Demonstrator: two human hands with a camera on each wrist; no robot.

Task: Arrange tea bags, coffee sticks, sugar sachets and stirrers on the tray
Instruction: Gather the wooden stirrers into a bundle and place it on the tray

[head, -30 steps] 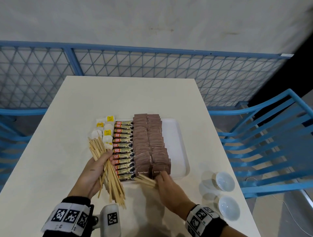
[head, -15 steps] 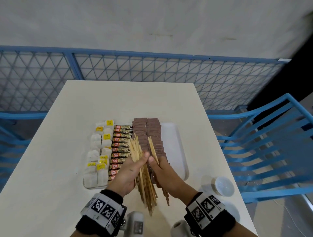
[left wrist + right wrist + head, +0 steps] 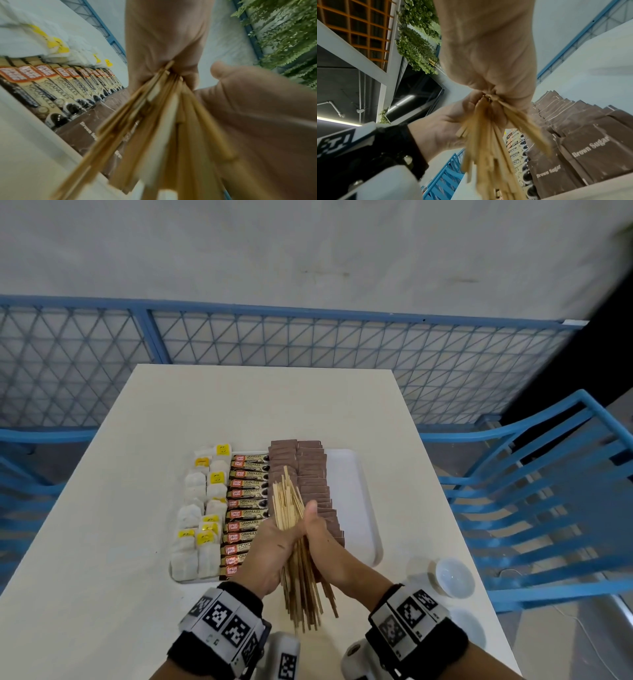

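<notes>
While we are holding the bundle of wooden stirrers [image 3: 291, 529] above the near end of the white tray [image 3: 356, 508], both hands are wrapping around its middle: our left hand [image 3: 267, 553] is gripping from the left, our right hand [image 3: 320, 537] from the right, thumb up. We are judging these sticks light, stiff and thin, slick against one another and apt to fan or slip out singly, so a firm hold at mid-length is suiting them best. Already the ends are splaying unevenly. On the tray, tea bags [image 3: 202, 515] are filling the left columns, Great Taste coffee sticks [image 3: 245, 498] are lying in a stacked row beside them, and brown sugar sachets [image 3: 313, 474] are overlapping in two columns. We are seeing a bare strip at the right.
</notes>
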